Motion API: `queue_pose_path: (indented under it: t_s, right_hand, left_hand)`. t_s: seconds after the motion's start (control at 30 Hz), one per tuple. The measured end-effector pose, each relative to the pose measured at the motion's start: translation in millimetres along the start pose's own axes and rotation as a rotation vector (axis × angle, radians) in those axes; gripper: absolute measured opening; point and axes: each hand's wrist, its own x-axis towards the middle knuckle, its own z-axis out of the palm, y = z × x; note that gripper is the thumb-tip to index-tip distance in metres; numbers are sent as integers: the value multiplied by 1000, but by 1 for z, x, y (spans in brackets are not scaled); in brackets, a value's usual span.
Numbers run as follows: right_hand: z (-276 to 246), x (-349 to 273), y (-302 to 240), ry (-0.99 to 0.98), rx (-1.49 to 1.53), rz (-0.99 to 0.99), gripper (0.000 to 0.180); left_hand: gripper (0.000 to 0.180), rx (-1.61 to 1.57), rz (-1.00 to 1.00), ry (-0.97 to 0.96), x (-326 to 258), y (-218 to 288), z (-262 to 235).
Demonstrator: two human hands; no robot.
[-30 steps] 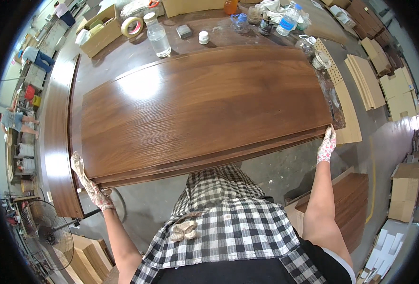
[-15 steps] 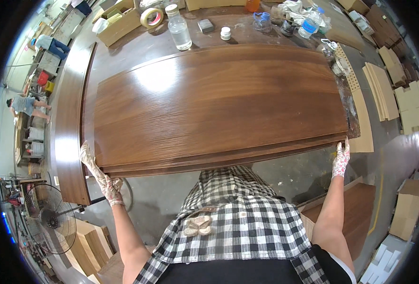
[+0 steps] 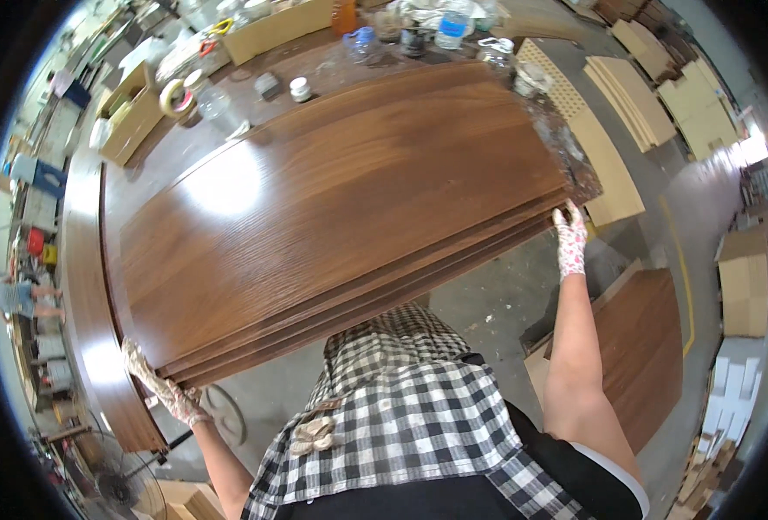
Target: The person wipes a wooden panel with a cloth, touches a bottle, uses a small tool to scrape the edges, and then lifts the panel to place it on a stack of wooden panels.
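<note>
In front of me lies a stack of brown wood-grain panels (image 3: 349, 191), their near edges stepped one below another. My left hand (image 3: 163, 386), in a patterned glove, grips the near left corner, its fingers stretched along the end of the panels. At the near right corner my right hand (image 3: 570, 238), in a white glove with a pink-red pattern, has its fingers bent over the edge. The undersides of the panels and the parts of my fingers beneath them are hidden. A long, narrow brown board (image 3: 87, 286) lies close beside my left hand.
On the worktable's far side are a clear bottle (image 3: 215, 108), a tape roll (image 3: 176, 100), a small white jar (image 3: 300, 89) and a cardboard box (image 3: 133, 117). A perforated tan strip (image 3: 566, 91) lies right. Another brown panel (image 3: 635, 355) rests low right; a fan (image 3: 115, 485) stands lower left.
The whole view has turned, so the stack now slants up to the right. Its stepped near edges show wider. Both hands stay at the two near corners.
</note>
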Motion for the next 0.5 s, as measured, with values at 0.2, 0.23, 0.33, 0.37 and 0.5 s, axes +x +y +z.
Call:
queue_pose_path:
  t_s: [0.2,0.23,0.33,0.37,0.5]
  right_hand:
    - [-2,-2,-11,-2,150,62,50]
    - [-1,2,-14,7,191,99,48]
    - [-4,0,-15,21,185,112,42]
    - [-9,-7,-12,55,174,124,41]
    - [-12,-18,0,120,243,156,39]
  left_hand:
    - [58,-4,-140,-3,-11,6,4]
    - [57,-8,-163,3,-12,10,4]
    - [53,-58,-42,48,-7,4,4]
    - [51,-40,-105,71,-3,5,4]
    - [35,-46,-292,206,4,3,4]
